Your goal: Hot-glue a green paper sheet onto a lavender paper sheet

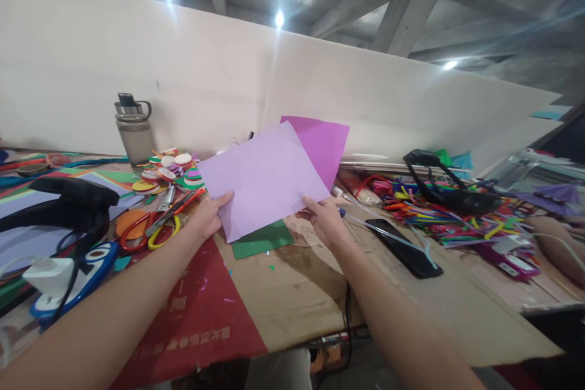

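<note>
A light purple sheet of paper [265, 177] is held up, tilted, in front of me. My left hand [211, 216] pinches its lower left side, thumb on the near face. At the lower right edge, my right hand [326, 219] grips the same sheet. Behind it a darker magenta sheet [326, 149] stands out to the upper right; whether my right hand holds that one too is hidden. Beneath the sheets, a green piece of paper [262, 239] lies on the cardboard-covered table [292, 292]. Scissors with yellow handles [167, 236] and red-handled scissors [130, 237] lie beside my left hand.
Left are a water bottle [136, 137], paper discs [167, 173], a black strap-like device [82, 201] and a blue power strip [98, 268]. Right are a phone [404, 248], colourful pipe cleaners [425, 213] and another person's arm [557, 244]. A white partition [219, 67] stands behind.
</note>
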`<state>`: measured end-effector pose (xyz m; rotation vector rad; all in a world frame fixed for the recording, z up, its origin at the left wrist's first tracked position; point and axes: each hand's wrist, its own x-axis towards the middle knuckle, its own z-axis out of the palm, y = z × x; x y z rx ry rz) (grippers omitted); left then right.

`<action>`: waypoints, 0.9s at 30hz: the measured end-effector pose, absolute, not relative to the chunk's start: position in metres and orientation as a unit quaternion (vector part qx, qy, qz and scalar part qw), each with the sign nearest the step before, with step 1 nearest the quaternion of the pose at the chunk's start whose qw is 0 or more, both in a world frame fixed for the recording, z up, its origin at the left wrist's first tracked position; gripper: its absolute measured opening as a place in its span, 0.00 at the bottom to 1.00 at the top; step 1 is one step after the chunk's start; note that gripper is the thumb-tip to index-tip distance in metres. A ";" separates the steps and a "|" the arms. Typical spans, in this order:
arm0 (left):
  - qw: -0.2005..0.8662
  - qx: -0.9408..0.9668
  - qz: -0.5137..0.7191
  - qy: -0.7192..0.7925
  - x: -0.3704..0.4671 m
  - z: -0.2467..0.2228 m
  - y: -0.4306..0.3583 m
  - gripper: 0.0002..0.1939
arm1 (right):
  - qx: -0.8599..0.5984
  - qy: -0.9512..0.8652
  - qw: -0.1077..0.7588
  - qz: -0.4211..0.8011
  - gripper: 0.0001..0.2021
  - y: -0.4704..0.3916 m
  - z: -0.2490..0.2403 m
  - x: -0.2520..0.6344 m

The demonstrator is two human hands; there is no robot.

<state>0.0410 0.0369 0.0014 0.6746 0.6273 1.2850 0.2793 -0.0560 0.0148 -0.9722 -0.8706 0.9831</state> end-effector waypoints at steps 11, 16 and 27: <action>0.719 0.319 0.544 0.292 0.041 0.002 0.036 0.16 | -0.470 -0.399 0.687 0.386 0.14 -0.055 0.008 0.275; 0.728 0.284 0.542 0.309 0.038 0.001 0.039 0.09 | -0.485 -0.391 0.679 0.389 0.14 -0.053 0.004 0.276; 0.713 0.279 0.584 0.269 0.037 0.004 0.039 0.12 | -0.448 -0.419 0.678 0.404 0.20 -0.054 0.002 0.274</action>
